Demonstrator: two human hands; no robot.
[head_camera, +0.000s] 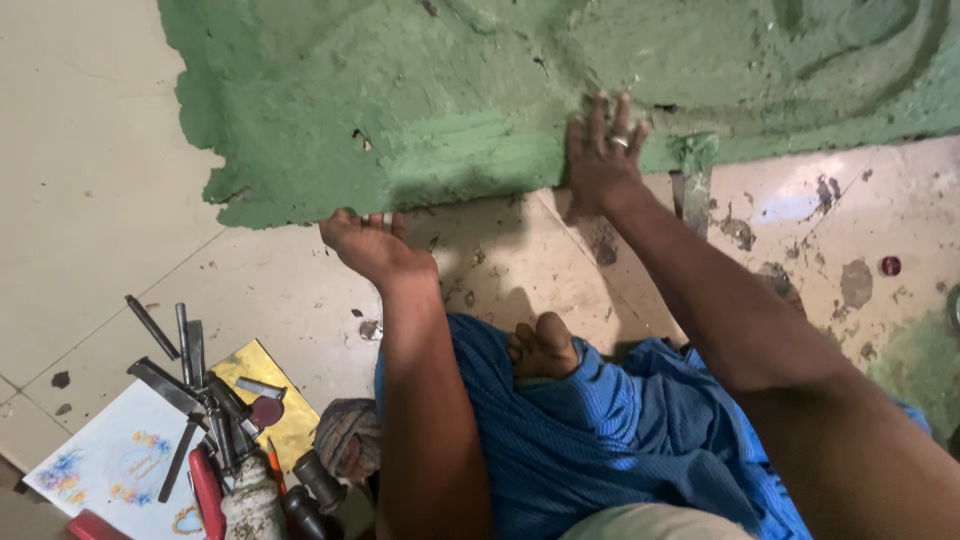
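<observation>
Green slab (420, 120) edge under both grips.

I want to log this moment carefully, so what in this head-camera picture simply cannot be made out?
- Left hand: fingertips curl under the green slab edge, hidden.
- Green slab: cut off by the top and right frame edges; full shape unknown.
- Flat tool: smeared green, its top blends into the slab.
- Tool pile: overlapping, partly cut by the bottom edge; single tools hard to tell.
- Right hand: palm pressed flat, underside hidden.
</observation>
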